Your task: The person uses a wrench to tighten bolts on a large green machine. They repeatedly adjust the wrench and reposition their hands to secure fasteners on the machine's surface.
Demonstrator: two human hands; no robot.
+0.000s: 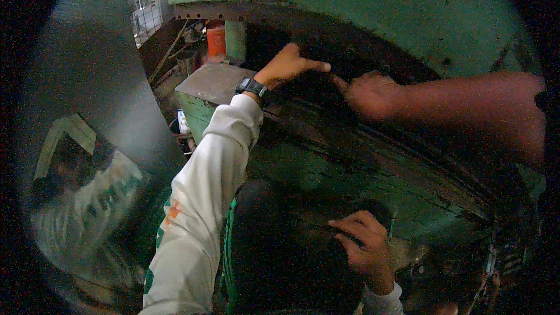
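Observation:
My left hand (289,67), with a dark watch at the wrist, reaches over a dark recess (271,44) in a green metal body. One finger stretches to the right and the hand holds nothing visible. Close to that fingertip is another person's hand (373,94), pointing left from a bare forearm that comes in from the right. Lower down, my right hand (364,245) is by my dark-clad knee with its fingers curled together. A thin dark thing may be in them, but shadow hides it.
Left of the recess stands a green box with a grey top (216,81). Behind it are an orange-red cylinder (216,42) and clutter. A smooth grey panel (99,70) rises at the left. A long ledge (402,154) runs toward the lower right.

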